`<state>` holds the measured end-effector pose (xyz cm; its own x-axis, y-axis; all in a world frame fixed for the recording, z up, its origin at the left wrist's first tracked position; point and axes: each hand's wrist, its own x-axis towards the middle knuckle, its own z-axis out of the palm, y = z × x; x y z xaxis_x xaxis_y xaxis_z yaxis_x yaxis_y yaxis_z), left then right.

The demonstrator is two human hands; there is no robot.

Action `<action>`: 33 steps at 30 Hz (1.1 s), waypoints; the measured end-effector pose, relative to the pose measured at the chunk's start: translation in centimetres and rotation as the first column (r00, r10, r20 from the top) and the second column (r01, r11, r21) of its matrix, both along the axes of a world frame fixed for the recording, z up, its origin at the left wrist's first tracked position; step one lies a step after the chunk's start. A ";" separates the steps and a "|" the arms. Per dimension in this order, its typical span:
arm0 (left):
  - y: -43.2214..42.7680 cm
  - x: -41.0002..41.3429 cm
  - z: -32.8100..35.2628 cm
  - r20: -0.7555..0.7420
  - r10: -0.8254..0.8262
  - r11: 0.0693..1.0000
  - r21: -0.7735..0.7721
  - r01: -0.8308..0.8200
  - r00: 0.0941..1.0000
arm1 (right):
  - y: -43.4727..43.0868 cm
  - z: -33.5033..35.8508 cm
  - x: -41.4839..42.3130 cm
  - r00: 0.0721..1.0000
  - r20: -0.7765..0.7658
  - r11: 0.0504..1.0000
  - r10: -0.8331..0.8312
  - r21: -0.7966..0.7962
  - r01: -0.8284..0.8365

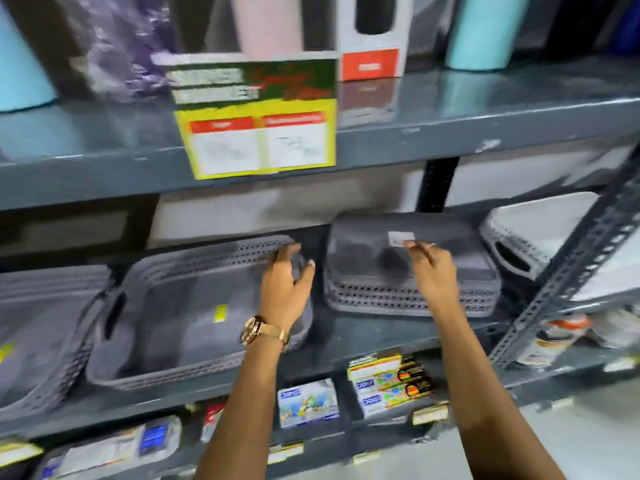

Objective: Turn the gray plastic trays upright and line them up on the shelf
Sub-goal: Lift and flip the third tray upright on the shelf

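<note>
A: Left hand grips the far corner of the upright tray on the middle shelf, squaring it up.

B: Right hand, open, reaches over the upside-down tray. That needs flipping next, I'd say.

A: Count?

B: Three gray trays; two look upright.

The gray trays look matt plastic with perforated walls. The shelf is painted metal, scuffed, faintly glossy.

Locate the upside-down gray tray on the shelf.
Head view, right of centre: the upside-down tray sits on the middle shelf, between the upright tray and a white basket, under the right hand.
</note>
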<state>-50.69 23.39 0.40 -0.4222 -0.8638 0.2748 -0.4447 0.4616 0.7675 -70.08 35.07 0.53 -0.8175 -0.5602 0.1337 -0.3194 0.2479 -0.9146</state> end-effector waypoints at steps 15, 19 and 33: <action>-2.3 -14.7 -2.0 0.175 0.261 0.874 0.376 -0.309 0.949 | 0.5 -2.5 -16.1 0.970 0.234 0.970 -0.069 0.244 0.011; -1.0 -15.5 -0.6 -0.199 0.374 0.911 0.263 -0.318 0.906 | 0.9 0.6 -16.0 0.980 0.189 0.995 -0.061 -0.063 0.075; 0.4 -11.4 -0.4 -0.502 0.646 0.736 0.609 -0.295 0.576 | 1.7 -0.9 -18.9 0.754 0.655 0.968 0.036 -0.211 0.137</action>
